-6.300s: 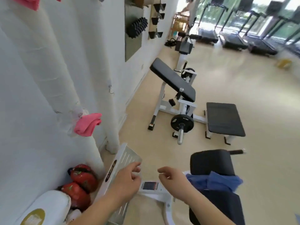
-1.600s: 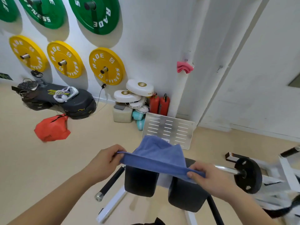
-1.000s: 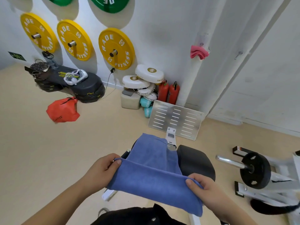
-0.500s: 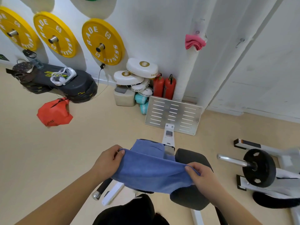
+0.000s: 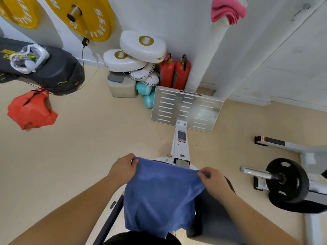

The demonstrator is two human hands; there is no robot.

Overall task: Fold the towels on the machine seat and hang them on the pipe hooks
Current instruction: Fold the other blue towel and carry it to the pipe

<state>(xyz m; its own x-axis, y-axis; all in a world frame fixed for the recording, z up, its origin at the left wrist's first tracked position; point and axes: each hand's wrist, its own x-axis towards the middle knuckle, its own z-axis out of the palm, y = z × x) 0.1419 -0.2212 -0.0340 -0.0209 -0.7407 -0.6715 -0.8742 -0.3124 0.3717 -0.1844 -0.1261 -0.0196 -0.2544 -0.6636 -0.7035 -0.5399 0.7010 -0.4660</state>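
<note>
While the towel [image 5: 159, 197] hangs above the seat [image 5: 212, 216], its top edge running left to right, left grip [image 5: 123, 169] and right grip [image 5: 214, 181] each pinch one top corner; the pipe [image 5: 208, 57] stands well ahead, slightly right, nearer the right grip.

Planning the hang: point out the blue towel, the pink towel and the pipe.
blue towel [image 5: 159, 197], head view, middle of the hanging cloth.
pink towel [image 5: 226, 9], head view, its bunched folds.
pipe [image 5: 207, 55], head view, wrapped shaft below the pink towel.

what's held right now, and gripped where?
Blue towel: left hand pinches its top left corner, right hand its top right corner; the rest hangs down.
</note>
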